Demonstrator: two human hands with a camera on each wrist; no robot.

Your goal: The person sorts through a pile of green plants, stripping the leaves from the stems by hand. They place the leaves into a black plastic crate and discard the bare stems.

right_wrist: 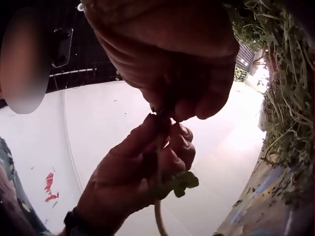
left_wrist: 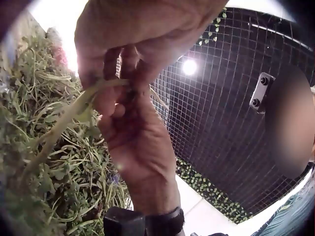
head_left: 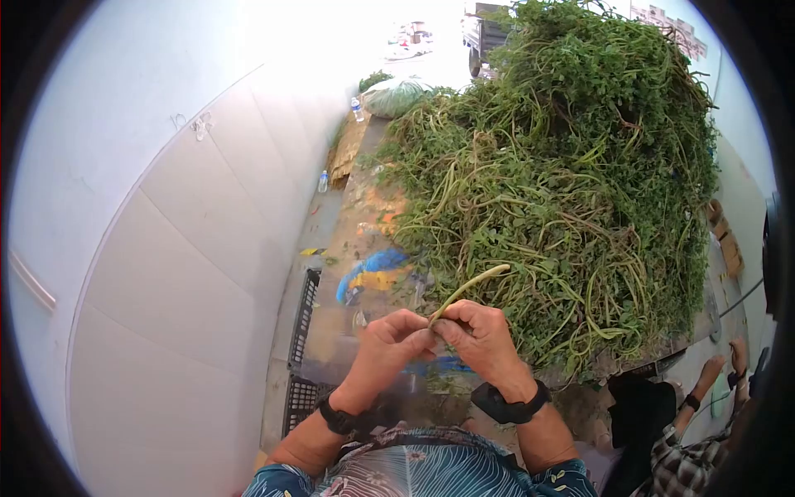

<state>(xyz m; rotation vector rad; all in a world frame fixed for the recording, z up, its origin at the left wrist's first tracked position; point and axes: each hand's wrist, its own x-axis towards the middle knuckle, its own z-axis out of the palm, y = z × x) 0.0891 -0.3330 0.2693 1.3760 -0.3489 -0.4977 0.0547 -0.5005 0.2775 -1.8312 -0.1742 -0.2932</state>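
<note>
Stem [head_left: 470,285] | L fingers [head_left: 407,320] + R fingers [head_left: 466,312] closed, pinching it | grip pt partly hidden, R-wrist dim

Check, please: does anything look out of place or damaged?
Perhaps two bottles left of the table, seemingly unrelated to the plant heap. The stem in the left hand and right hand shows no obvious damage, its pinched end hidden.

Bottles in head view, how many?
2: far bottle left of the pale bag, near bottle by the white panel. More may be hidden behind the greens.
</note>
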